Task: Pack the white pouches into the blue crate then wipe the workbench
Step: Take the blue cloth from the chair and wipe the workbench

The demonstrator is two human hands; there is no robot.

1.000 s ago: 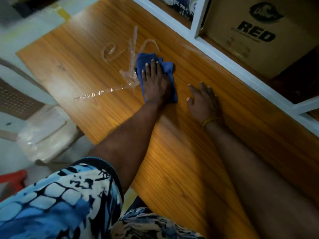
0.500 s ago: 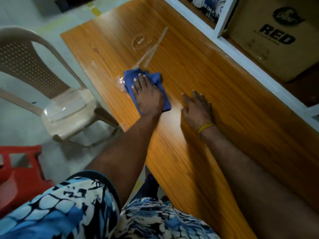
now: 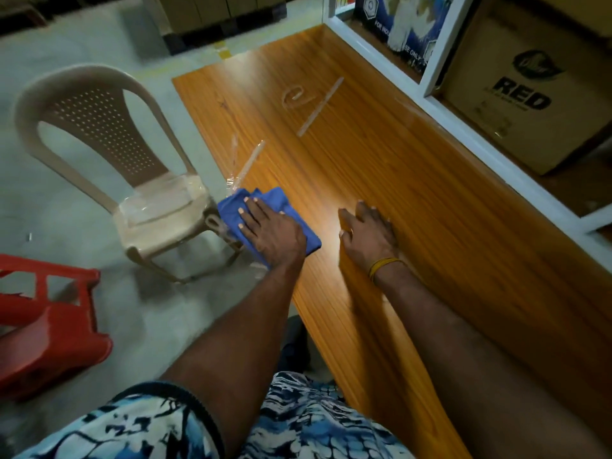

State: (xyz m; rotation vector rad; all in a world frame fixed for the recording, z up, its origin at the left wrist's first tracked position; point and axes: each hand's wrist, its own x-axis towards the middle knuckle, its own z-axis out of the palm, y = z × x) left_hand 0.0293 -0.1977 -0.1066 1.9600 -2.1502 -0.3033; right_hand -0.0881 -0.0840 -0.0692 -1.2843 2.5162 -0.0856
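The left hand point(image 3: 265, 231) is pressing flat, fingers straight, on the blue cloth point(image 3: 291, 207), so this grip is open and pinching nothing. The cloth is sitting at the counter's point(image 3: 414, 180) left edge, partly hanging over it, just beside the plastic chair point(image 3: 99, 144). The right hand point(image 3: 367, 233) is lying open too, palm down on the bare wood to the right of the cloth, bracing. Touching the cloth's far corner, clear plastic scraps point(image 3: 246, 164) are trailing away from the cloth with their long axis running away from the person; more strips point(image 3: 318, 106) are lying farther beyond. The wiping, I judge, needs to be pushing away from the cloth's present spot, and the left hand is the nearer one. No white pouches or blue crate are showing.
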